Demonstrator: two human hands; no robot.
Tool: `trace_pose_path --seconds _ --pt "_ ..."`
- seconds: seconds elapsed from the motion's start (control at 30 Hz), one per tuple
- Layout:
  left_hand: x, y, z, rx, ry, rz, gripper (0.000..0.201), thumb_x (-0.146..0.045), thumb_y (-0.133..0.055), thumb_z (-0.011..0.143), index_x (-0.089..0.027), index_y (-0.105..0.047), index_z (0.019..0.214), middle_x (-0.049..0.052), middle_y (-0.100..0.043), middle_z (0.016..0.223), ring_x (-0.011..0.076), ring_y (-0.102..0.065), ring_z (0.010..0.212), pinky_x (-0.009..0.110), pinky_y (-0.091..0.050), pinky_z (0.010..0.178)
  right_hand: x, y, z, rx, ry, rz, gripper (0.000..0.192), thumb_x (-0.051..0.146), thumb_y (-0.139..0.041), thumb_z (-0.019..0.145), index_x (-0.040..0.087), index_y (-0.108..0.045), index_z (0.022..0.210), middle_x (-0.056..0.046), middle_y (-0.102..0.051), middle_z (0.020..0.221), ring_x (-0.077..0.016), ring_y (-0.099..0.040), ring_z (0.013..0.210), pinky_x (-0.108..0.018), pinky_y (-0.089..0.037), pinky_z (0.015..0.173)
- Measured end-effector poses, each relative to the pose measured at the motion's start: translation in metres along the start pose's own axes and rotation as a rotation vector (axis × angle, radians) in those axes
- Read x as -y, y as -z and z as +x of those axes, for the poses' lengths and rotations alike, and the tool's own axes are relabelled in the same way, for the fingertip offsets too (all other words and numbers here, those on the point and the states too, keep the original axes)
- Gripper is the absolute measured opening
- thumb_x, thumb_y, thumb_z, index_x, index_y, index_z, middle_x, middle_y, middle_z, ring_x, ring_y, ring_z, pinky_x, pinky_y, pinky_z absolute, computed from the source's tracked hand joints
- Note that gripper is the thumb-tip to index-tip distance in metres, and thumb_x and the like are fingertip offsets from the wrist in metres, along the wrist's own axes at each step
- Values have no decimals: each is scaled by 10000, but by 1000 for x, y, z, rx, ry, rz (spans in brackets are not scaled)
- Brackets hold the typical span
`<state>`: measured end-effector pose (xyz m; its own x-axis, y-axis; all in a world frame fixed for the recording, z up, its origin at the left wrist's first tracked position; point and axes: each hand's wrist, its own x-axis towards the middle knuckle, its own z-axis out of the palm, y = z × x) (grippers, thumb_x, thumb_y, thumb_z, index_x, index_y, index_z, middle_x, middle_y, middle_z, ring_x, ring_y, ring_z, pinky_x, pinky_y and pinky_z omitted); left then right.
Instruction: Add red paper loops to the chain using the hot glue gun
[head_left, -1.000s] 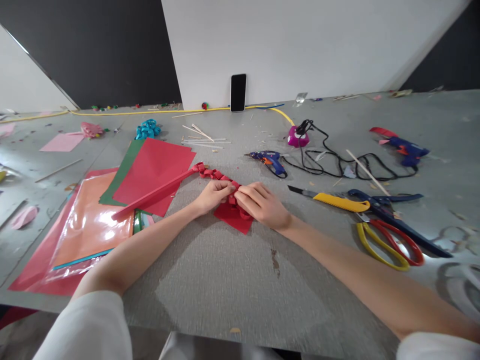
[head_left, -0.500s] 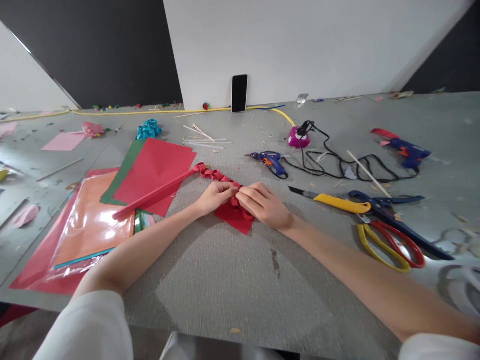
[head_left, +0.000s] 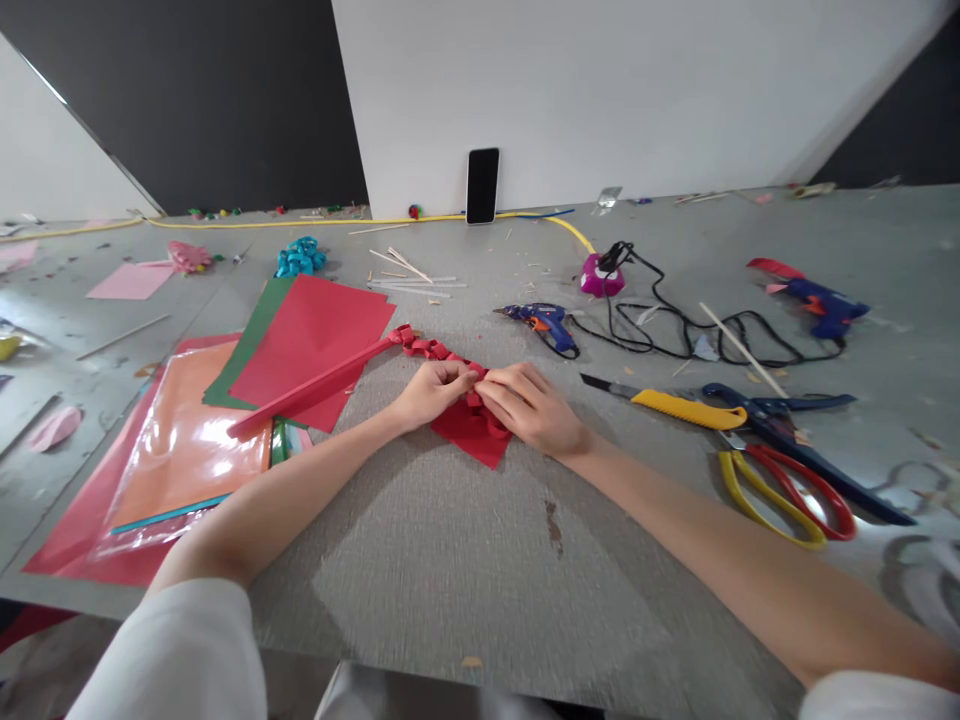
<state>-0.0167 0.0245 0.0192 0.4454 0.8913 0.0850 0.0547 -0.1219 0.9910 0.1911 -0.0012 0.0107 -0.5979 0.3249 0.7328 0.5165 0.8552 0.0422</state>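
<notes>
My left hand (head_left: 439, 392) pinches a folded red paper strip (head_left: 427, 348) whose looped, zigzag part runs between my hands. From the loops a long straight length of the strip stretches to the lower left, across red and green sheets. Fingers of my right hand (head_left: 531, 408) are closed on the same strip, close against my left fingertips. The exact fold between the fingers is hidden. Under the hands lies a small piece of red paper (head_left: 472, 440), flat on the grey table (head_left: 450, 560).
At left lie a red sheet (head_left: 322, 330) and a plastic-wrapped orange pack (head_left: 180, 440). Ahead are a blue glue gun (head_left: 547, 325), a phone (head_left: 482, 187) and a purple power socket (head_left: 600, 275). To the right lie a yellow cutter knife (head_left: 682, 406), scissors (head_left: 802, 490) and another glue gun (head_left: 821, 305).
The view has shifted very slightly. Both hands stay at the red strip, with only tiny finger movement.
</notes>
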Motion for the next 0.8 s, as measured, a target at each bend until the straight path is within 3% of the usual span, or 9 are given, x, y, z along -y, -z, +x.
trace_pose_path --seconds 0.2,0.6,0.8 --pt "4 0 -1 2 -7 -57 590 -720 -665 861 -174 -525 687 -71 -390 570 67 -294 535 233 -214 525 -1 -2 1 -39 -65 11 296 144 -585 1024 221 -622 1307 -102 -703 1071 -229 -645 938 -394 -560 862" --pt "0 3 0 54 63 -140 590 -715 -724 813 -180 -505 696 -82 -384 551 49 -292 484 233 -183 489 -4 0 -4 22 -61 14 350 126 -527 1044 222 -615 1369 -118 -714 1149 -247 -644 998 -416 -558 899" --pt "-5 2 -3 61 19 -144 585 -702 -724 831 -171 -519 697 -76 -403 554 46 -298 487 236 -193 496 -4 -2 -3 12 -93 44 326 122 -536 1039 237 -627 1330 -112 -715 1143 -246 -660 997 -415 -565 894"
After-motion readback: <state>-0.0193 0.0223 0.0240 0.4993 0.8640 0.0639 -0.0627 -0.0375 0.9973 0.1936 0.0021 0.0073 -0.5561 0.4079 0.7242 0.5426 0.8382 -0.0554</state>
